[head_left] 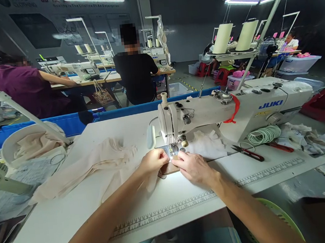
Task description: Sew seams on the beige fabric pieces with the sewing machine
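Both hands rest at the needle of a white sewing machine, just in front of its presser foot. My left hand pinches a small piece of light fabric from the left, thumb and forefinger together. From the right, my right hand presses its bent fingers on the same small piece, most of which the fingers hide. Under the fingertips lies a brown plate on the machine bed. To the left, thin beige fabric pieces spread over the white table. More pale fabric lies behind my right hand.
Black-and-red thread snips, a coil of pale green cord and fabric scraps lie on the right. A fabric-filled bin and a small fan stand left. Thread cones rise behind the machine. Co-workers sit ahead.
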Action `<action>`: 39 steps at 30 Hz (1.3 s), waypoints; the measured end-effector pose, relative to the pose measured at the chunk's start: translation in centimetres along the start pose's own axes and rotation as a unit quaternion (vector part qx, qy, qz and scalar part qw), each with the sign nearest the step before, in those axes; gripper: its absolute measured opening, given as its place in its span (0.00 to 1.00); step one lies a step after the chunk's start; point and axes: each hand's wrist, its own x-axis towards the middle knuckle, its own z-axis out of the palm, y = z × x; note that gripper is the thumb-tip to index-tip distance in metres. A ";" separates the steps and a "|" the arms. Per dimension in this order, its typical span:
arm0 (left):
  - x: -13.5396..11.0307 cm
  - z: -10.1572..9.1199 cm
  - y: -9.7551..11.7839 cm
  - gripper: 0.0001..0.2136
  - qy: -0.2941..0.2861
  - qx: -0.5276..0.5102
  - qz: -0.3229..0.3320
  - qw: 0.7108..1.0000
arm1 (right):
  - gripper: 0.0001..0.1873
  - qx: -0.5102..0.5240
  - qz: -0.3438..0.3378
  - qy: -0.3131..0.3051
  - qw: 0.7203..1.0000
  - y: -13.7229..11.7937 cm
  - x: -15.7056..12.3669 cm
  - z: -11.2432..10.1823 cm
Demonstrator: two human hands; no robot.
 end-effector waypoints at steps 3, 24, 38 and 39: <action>-0.5 -0.3 0.5 0.06 0.043 0.159 0.041 0.985 | 0.14 -0.009 -0.008 -0.012 1.000 -0.3 0.1 -0.2; -3.6 2.9 -1.5 0.13 0.100 0.339 0.315 0.881 | 0.18 0.014 0.094 0.036 0.995 1.3 0.3 -0.5; -1.5 3.5 -2.5 0.16 0.125 0.312 0.328 0.883 | 0.16 0.016 0.108 0.004 0.994 1.9 0.2 -0.5; -1.4 3.6 -2.5 0.17 0.129 0.310 0.331 0.882 | 0.17 0.016 0.108 0.001 0.994 1.8 0.2 -0.5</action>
